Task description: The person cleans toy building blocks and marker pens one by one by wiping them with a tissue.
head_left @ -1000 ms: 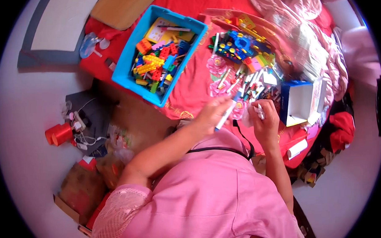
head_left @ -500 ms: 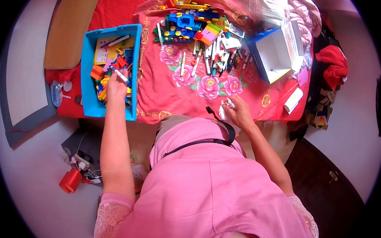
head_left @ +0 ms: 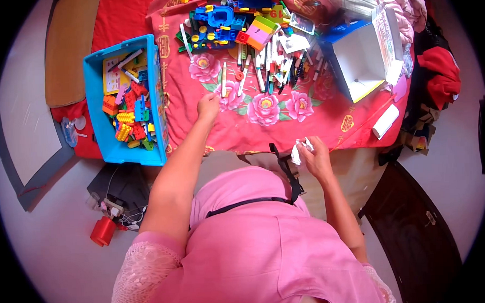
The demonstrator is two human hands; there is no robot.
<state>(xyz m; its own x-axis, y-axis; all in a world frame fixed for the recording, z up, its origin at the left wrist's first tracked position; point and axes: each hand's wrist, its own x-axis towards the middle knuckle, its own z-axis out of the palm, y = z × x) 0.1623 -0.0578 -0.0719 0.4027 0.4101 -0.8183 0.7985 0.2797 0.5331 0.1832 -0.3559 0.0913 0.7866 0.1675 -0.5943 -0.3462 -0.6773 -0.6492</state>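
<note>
My left hand [head_left: 208,108] is over the red flowered cloth [head_left: 188,132], just left of a whitish marker [head_left: 224,80]; its fingers look curled, and whether anything is in them cannot be made out. Near the cloth's front edge, my right hand [head_left: 317,157] grips a crumpled white tissue [head_left: 300,149]. Several markers [head_left: 261,70] lie in a loose pile beyond my hands. To the left, a blue bin [head_left: 164,117] holds colourful building blocks [head_left: 126,117], a yellow card [head_left: 111,76] and markers.
Blue toy pieces [head_left: 216,16] and a pink, orange and green block [head_left: 260,33] lie at the back. An open box [head_left: 359,62] stands at the right, with a white roll [head_left: 385,122] in front of it. A wooden board [head_left: 70,50] is at the far left.
My left hand has left the bin and moved right over the cloth; the blue-and-white marker it held now seems to lie in the bin. My right hand still holds the tissue.
</note>
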